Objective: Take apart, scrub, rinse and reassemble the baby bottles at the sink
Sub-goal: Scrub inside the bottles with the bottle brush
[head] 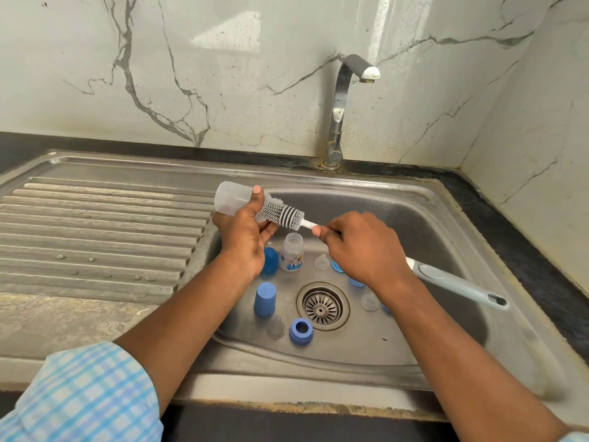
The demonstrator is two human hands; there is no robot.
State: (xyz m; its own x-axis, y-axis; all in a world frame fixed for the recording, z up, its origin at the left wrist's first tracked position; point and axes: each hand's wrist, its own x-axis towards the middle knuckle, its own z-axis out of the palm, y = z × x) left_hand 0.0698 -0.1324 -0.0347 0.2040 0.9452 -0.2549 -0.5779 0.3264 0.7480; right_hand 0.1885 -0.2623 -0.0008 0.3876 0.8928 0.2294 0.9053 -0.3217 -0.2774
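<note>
Checked sleeve [79,393], then left hand [245,237], fingers clamped round a frosted bottle [231,196]; right hand [363,247] fingers pinch the grey-bristled brush [283,213].

Neck of the frosted plastic bottle [231,197] hidden inside the left hand [243,242] grip; mid-handle of the grey silicone brush [283,213] inside the right hand [363,247] grip

Frosted bottle [232,196] is up over the sink [430,224], tipped on its side in the left hand [245,237], mouth facing right. The brush [282,213] has its white ribbed head right at that mouth, with the right hand [360,247] gripping the shaft. Down in the basin, a printed bottle [291,252] stands upright and open, a blue cap [264,298] stands nearby, and a blue collar ring [301,330] sits just beside a clear teat [276,327].
</note>
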